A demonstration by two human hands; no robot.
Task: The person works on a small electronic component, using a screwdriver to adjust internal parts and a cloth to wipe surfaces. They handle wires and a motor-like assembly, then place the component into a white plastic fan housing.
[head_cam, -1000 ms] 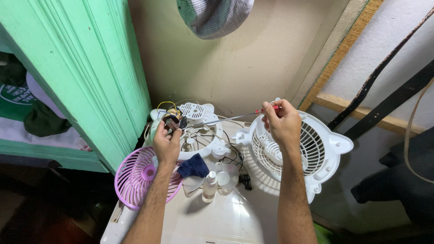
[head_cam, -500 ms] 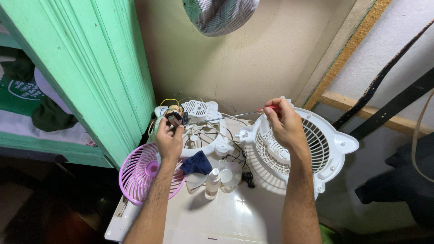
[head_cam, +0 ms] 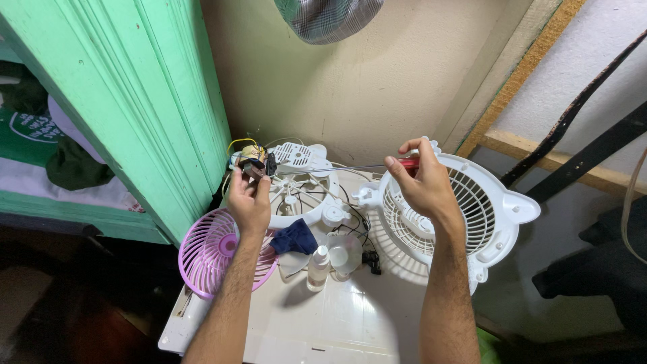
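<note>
My L hand pinches small motor steady above pink grille; R hand, fingers clamped on red-handled screwdriver, right of grille, shaft reaching motor.

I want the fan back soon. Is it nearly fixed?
Not nearly. Done: the fan is apart; the white grille, pink grille and clear blade lie loose on the table. In hand: the left hand holds the motor while the right hand points a screwdriver at it. Left: every part is still unassembled.
</note>
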